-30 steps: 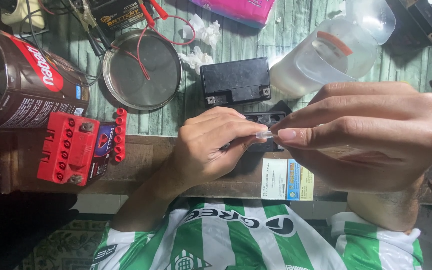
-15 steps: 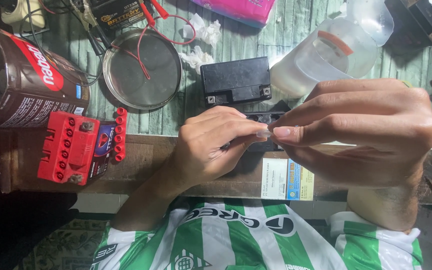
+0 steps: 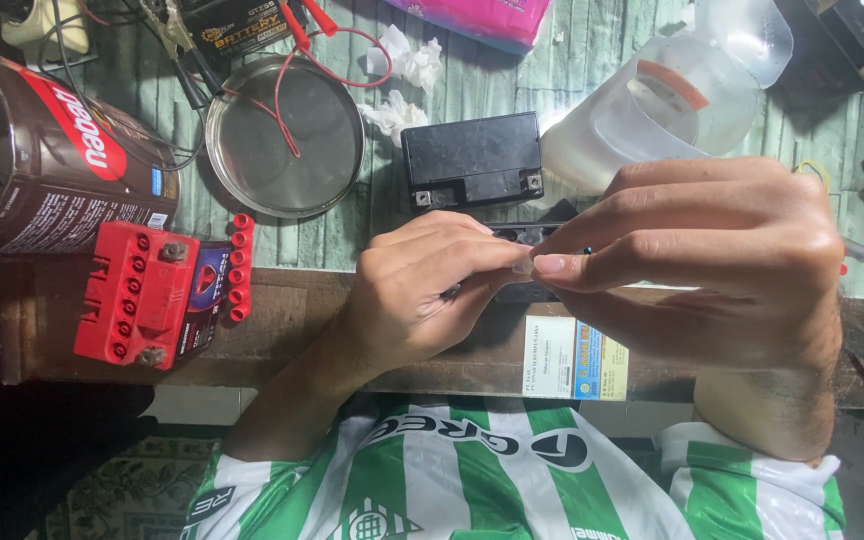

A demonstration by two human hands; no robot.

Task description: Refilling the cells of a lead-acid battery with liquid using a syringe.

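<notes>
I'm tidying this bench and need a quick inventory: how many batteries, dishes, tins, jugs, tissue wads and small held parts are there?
Batteries: 3 (red, black, one at the top edge)
Round metal dish: 1
Big brown tin: 1
Clear jug: 1
Crumpled tissues: 2 ()
Small clear piece, held: 1
Total: 9

Black battery [image 3: 470, 160] and clear jug [image 3: 652, 115] block far side; red battery [image 3: 137, 295] blocks one flank.

A worn green-painted plank tabletop [image 3: 572, 70] fills the upper view, edged by a brown wooden board [image 3: 282, 330]. Beneath lie pale tiles [image 3: 192, 407] and a patterned floor mat [image 3: 122, 490].
</notes>
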